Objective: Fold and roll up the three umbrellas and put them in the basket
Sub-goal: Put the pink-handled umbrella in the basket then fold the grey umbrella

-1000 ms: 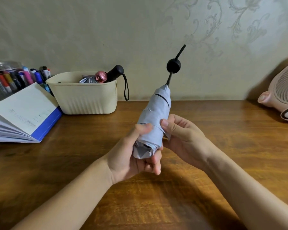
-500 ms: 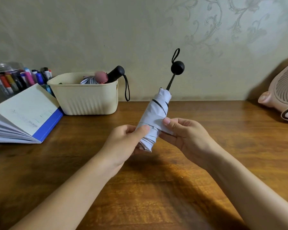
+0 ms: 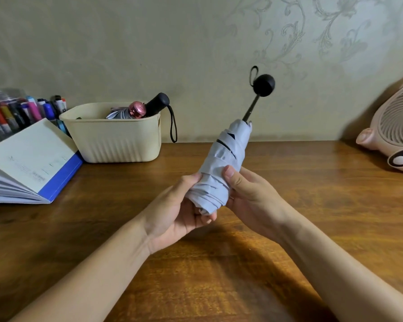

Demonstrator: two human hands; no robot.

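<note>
A rolled pale grey umbrella (image 3: 226, 159) is held tilted above the wooden table, its black ball handle (image 3: 263, 85) pointing up and to the right. My left hand (image 3: 175, 212) grips the lower end of the roll from the left. My right hand (image 3: 251, 194) grips it from the right, thumb pressed on the fabric. At the back left stands a cream basket (image 3: 116, 140) with two folded umbrellas in it: one with a pink handle (image 3: 137, 109), one with a black handle (image 3: 157, 104) whose strap hangs over the rim.
An open book with a blue cover (image 3: 30, 166) lies at the left, with a jar of markers (image 3: 14, 112) behind it. A pink desk fan (image 3: 391, 135) stands at the right edge. The wooden table (image 3: 219, 275) stretches below my arms; a wall closes the back.
The umbrella has turned in my hands and tilted more to the right. My left hand has shifted its hold under the lower end; my right thumb has slid along the fabric.
</note>
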